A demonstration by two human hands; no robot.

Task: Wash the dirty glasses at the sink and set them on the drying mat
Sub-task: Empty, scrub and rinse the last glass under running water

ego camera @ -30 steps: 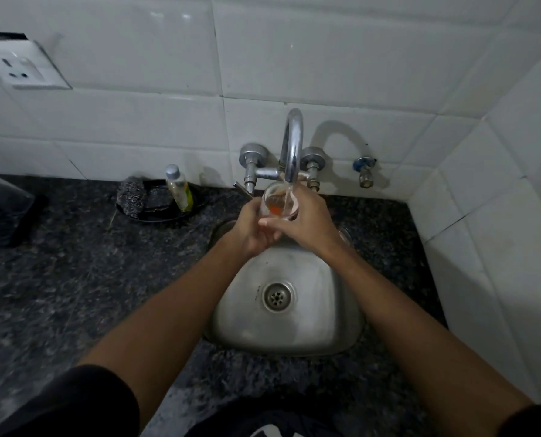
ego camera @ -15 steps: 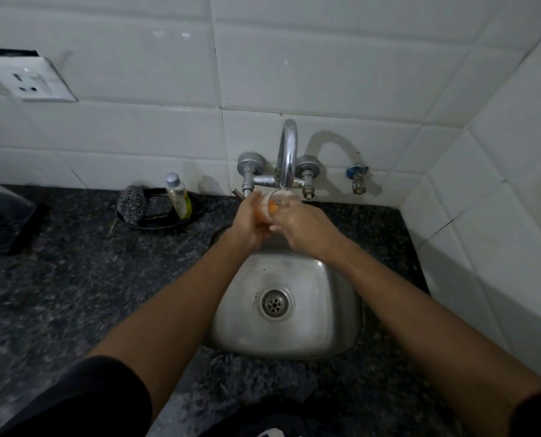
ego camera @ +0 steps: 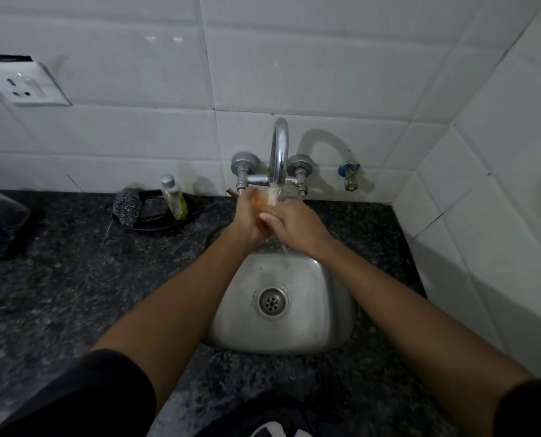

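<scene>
Both hands have lowered the glass (ego camera: pixel 267 200) under the tap (ego camera: pixel 278 152); water now strikes it. Left hand (ego camera: pixel 247 219) grips it, right hand (ego camera: pixel 294 223) fingers (ego camera: pixel 267 217) rub it: rinsing underway.

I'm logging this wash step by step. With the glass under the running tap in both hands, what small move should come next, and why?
Probably tilt the clear drinking glass to pour out over the steel sink basin, keeping it under the curved chrome tap. Orange residue still shows inside it, water is running in, and the left hand and right hand both hold it.
</scene>
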